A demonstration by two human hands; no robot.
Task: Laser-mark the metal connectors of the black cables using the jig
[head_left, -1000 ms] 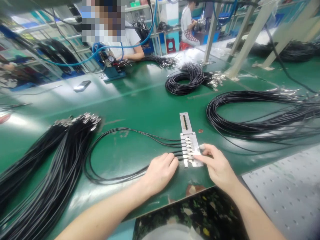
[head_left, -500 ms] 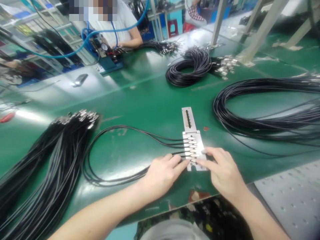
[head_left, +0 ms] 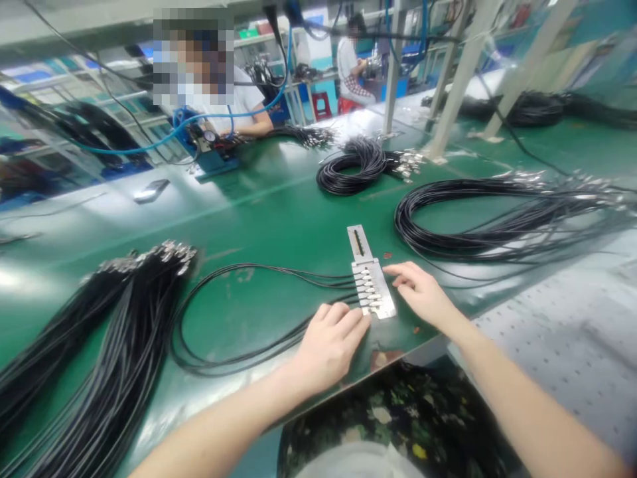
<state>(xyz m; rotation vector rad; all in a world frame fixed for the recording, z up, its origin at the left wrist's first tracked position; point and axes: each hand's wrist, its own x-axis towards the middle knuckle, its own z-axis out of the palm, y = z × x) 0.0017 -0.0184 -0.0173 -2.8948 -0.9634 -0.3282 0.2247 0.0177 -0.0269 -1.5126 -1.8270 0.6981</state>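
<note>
A metal fixture plate (head_left: 384, 304) lies on the green table, its narrower hinged flap (head_left: 356, 244) folded out on the far side. Several silver cable connectors (head_left: 367, 281) sit in a row along the plate's slots. Their black cables (head_left: 239, 266) leave to the left and loop back toward me. My left hand (head_left: 331, 342) is closed at the plate's near left corner, its bent fingers on the nearest cable; the fingertips are partly hidden. Beside the plate's right edge, my right hand (head_left: 421, 292) holds nothing, with fingers apart and the index finger stretched toward the flap.
A thick bundle of black cables (head_left: 124, 325) lies at left. Coiled cables (head_left: 351, 174) and a larger cable loop (head_left: 413, 229) lie behind and right. A perforated grey surface (head_left: 552, 358) adjoins at right. Across the table, a person (head_left: 249, 106) sits by a blue machine (head_left: 212, 156).
My right hand has lifted off the nearest connector and moved up along the plate's right edge, fingers opening. My left hand stays at the near corner. The camera view has tilted up.
</note>
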